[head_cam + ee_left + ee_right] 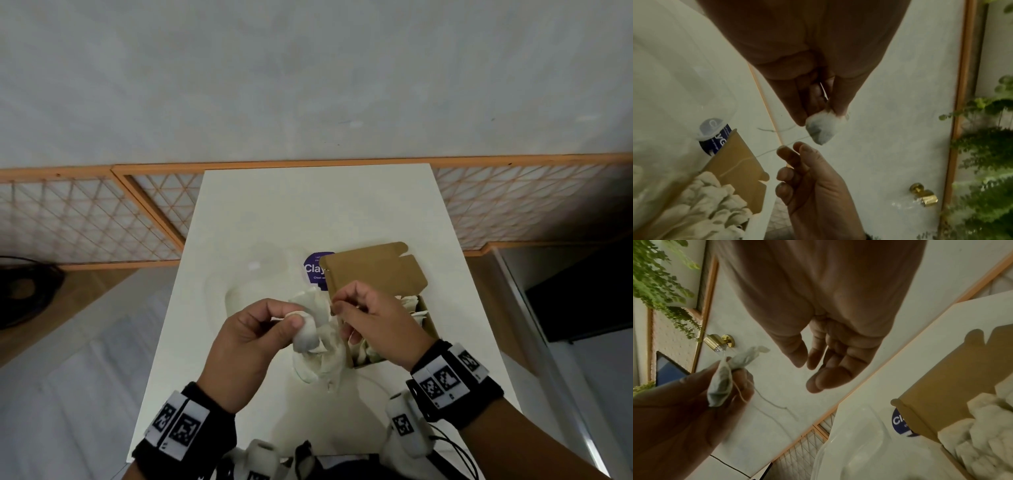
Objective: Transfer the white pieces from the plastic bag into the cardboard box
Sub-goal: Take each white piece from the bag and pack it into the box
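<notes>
My left hand (291, 320) pinches a small white pouch (822, 128) between thumb and fingers, and a thin thread trails loose from it. In the right wrist view the same white pouch (723, 379) sits left of my right hand (807, 374). My right hand (339, 308) hovers close by, fingers loosely curled and holding nothing, just in front of the cardboard box (430, 325). The box stands with its lid (373, 270) raised and several white pieces (982, 434) inside. The clear plastic bag (253, 284) with a purple label (313, 269) lies left of the box. More white pieces (322, 359) lie beneath my hands.
Everything sits on a narrow white table (308, 205) whose side edges fall away to the floor. A wooden lattice screen (85, 219) runs behind it. A dark cabinet (582, 298) stands to the right.
</notes>
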Available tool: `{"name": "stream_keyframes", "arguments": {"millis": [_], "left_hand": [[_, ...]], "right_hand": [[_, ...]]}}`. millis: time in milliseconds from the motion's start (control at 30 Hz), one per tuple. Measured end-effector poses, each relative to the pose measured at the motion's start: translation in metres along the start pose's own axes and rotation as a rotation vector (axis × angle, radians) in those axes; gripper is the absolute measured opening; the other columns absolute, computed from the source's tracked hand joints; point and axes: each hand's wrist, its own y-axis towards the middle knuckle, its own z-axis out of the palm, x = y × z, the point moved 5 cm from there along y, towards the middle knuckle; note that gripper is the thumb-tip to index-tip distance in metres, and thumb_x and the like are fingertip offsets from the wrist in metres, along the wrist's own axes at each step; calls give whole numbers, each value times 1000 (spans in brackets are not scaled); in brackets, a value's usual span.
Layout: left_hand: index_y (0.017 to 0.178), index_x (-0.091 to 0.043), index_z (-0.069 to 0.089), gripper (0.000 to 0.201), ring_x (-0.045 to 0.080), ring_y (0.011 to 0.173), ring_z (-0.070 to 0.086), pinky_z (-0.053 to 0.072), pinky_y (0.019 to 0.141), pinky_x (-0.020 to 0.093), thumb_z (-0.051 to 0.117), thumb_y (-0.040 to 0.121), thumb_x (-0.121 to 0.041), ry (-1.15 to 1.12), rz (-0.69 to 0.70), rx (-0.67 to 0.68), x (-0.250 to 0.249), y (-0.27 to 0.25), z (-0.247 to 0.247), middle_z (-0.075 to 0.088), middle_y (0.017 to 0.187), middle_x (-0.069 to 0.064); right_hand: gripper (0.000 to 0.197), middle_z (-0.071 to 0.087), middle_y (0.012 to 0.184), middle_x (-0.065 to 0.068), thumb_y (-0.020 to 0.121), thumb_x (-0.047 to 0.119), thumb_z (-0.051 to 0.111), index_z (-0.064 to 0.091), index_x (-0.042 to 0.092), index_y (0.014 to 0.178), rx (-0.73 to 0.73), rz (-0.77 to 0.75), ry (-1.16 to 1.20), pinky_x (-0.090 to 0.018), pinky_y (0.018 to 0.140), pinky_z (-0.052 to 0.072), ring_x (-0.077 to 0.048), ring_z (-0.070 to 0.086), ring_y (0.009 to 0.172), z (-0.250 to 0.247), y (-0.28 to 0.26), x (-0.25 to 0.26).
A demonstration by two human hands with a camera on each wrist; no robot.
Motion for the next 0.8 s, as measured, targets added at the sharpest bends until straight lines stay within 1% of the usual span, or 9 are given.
{"name": "stream_keyframes", "arguments": {"millis": [67, 133, 233, 267, 333, 400, 533, 667, 800], "left_hand": [[90, -4, 75, 32, 38, 90, 71, 60, 91, 45, 85, 79, -32, -63, -25, -17, -1, 0, -2, 75, 92, 22], [90, -7, 76, 50, 36, 90, 72, 61, 89, 40, 93, 67, -48, -109, -46, -17, -1, 1, -2, 75, 94, 21], [90, -8, 77, 51, 34, 91, 72, 60, 89, 39, 95, 64, -49, -121, -46, -8, -1, 3, 0, 76, 95, 21], [91, -8, 77, 43, 33, 92, 72, 60, 89, 38, 93, 69, -42, -106, -43, 2, -2, 4, 2, 76, 95, 21], [92, -3, 76, 23, 27, 90, 72, 59, 84, 31, 87, 83, -22, -55, -8, 35, -7, 4, 8, 77, 94, 19], [93, 2, 75, 16, 22, 87, 73, 56, 81, 26, 77, 84, -11, -8, 21, 66, -15, 3, 14, 78, 93, 18], [94, 4, 74, 20, 18, 85, 74, 55, 76, 21, 72, 82, -11, 20, 70, 60, -32, 3, 14, 79, 94, 16], [90, -8, 79, 10, 23, 88, 72, 57, 80, 26, 76, 83, -16, -40, 92, 66, -44, 4, 9, 78, 97, 18], [88, -14, 80, 10, 21, 90, 73, 56, 80, 24, 81, 80, -20, -57, 149, 57, -57, 8, 13, 78, 96, 15]], "right_hand": [[11, 73, 90, 1, 105, 23, 61, 69, 15, 104, -17, -26, -7, -35, 64, 55, -13, 69, 69, -3, -2, 7], [21, 76, 99, -2, 106, 31, 59, 71, 14, 109, -29, -57, 66, -35, 63, 52, -14, 67, 72, -6, -6, 19], [36, 74, 93, 3, 96, 46, 64, 73, 16, 114, 27, -82, 132, -29, 64, 50, -13, 63, 72, -9, -12, 38], [34, 73, 93, 2, 94, 42, 68, 73, 16, 115, 64, -108, 129, -26, 64, 50, -12, 63, 73, -7, -14, 43], [23, 75, 97, -2, 96, 22, 73, 72, 12, 116, 132, -175, 133, -21, 65, 51, -6, 65, 76, -4, -14, 51], [12, 75, 92, 1, 98, 7, 69, 72, 7, 110, 140, -195, 134, -16, 63, 49, -1, 64, 71, -7, -15, 54], [7, 62, 78, -6, 100, 7, 66, 73, 9, 101, 43, -207, 185, -25, 57, 48, -12, 54, 61, -27, -19, 53], [12, 65, 83, -9, 97, 9, 65, 70, 4, 107, 12, -199, 289, -27, 59, 52, -16, 57, 63, -39, -25, 52], [17, 65, 85, -9, 100, 4, 63, 70, 4, 116, 40, -211, 252, -25, 59, 49, -15, 55, 65, -40, -27, 50]]}}
